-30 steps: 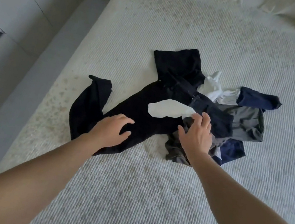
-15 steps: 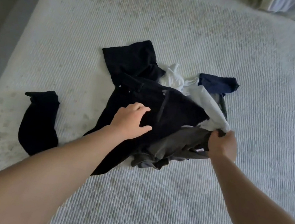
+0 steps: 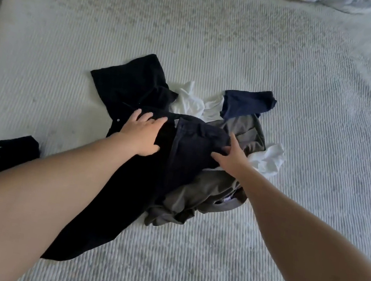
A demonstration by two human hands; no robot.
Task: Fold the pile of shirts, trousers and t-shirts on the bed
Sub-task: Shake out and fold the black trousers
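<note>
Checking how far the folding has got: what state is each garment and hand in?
Black trousers: unfolded, sprawled.
Dark navy trousers: crumpled on the pile.
Grey garment: bunched.
White garment: crumpled.
Left hand: flat on the black trousers.
Right hand: fingers on the dark navy trousers.

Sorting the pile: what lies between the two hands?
In the head view, dark trousers span the gap between the left hand and right hand.
</note>
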